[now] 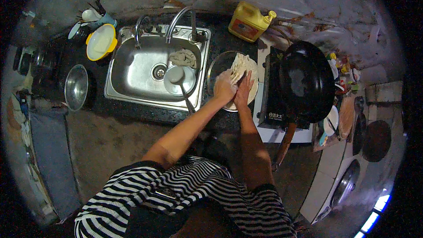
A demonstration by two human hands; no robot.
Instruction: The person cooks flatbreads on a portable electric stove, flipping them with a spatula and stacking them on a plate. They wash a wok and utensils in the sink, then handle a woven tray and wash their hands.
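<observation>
Floury dough point(243, 65) lies in a round, shallow vessel point(211, 69) on the dark counter, between the sink and the stove. My left hand point(225, 87) is on the dough's left side, its fingers bent over the edge and whitened with flour or dough. Against the dough's lower middle rests my right hand point(244, 89), its fingers stretched out and close together. The two hands nearly meet. They hide part of the dough and vessel, and whether the left fingers grip the dough is hard to tell.
Left of the vessel is a steel sink point(132, 96) with a cloth point(183, 58), a bowl point(188, 87) and a ladle point(176, 73). A black wok point(305, 82) sits on the stove at right, its wooden handle point(286, 145) jutting toward me. A yellow jug point(249, 21) stands behind.
</observation>
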